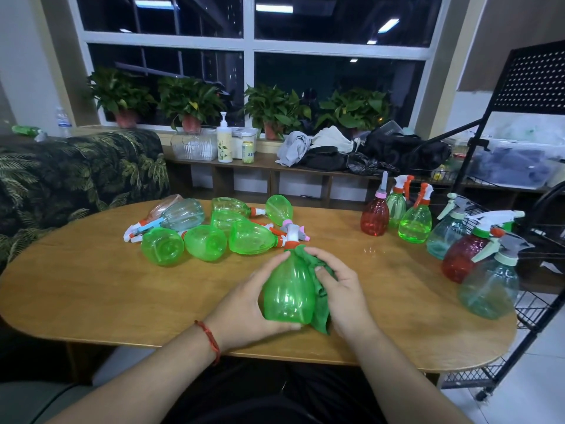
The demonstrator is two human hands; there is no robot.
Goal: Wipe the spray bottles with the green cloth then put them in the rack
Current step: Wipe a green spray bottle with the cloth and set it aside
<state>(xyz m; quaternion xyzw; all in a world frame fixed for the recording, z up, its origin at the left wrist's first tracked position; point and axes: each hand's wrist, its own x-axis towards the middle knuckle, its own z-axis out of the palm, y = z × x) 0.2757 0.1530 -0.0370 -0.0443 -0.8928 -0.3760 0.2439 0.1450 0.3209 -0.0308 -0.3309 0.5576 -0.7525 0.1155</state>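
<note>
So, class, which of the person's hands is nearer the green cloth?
Right. The right hand grips the green cloth against the bottle; the left hand holds the bottle's opposite side.

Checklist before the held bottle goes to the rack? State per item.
1. Left hand grips the green bottle: ok.
2. Right hand holds the green cloth against it: ok.
3. Bottle wiped all round: cannot tell.
4. Route to the rack free: not ok, upright bottles crowd the right end of the table.
5. Free slot in rack: cannot tell, shelves mostly hidden.
</note>
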